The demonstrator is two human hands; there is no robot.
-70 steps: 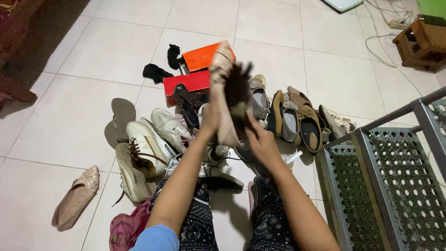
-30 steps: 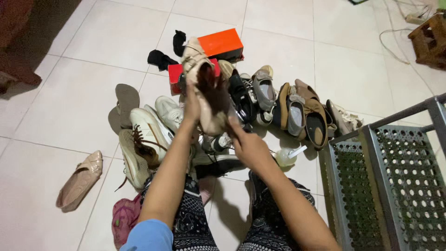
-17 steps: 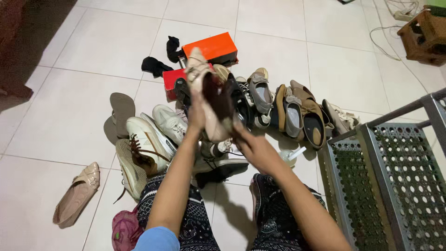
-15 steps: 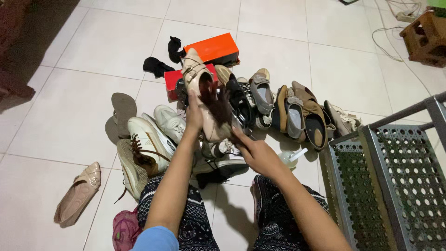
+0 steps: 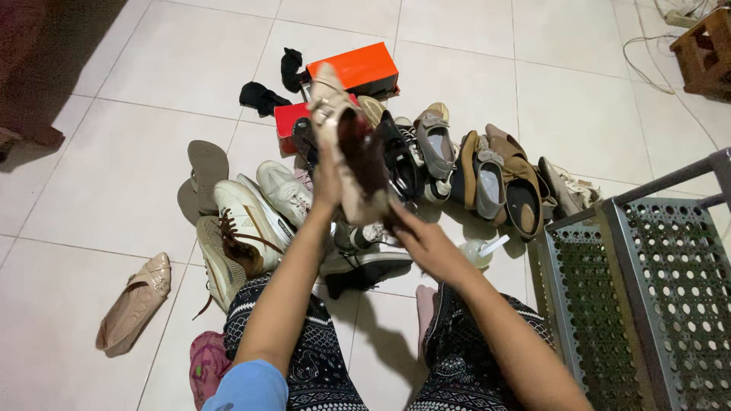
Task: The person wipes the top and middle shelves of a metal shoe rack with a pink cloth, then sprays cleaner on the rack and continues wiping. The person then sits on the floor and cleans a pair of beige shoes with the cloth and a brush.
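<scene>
My left hand [image 5: 327,179] grips beige shoe [image 5: 339,144] upright, sole exposed; right hand [image 5: 422,243] grips dark brush [image 5: 365,156] vs. it.

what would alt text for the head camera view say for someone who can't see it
A seated person's left hand holds up a beige flat shoe while the right hand holds a dark brown brush against it, above a pile of shoes on a white tiled floor. A grey perforated metal rack stands at right.
</scene>
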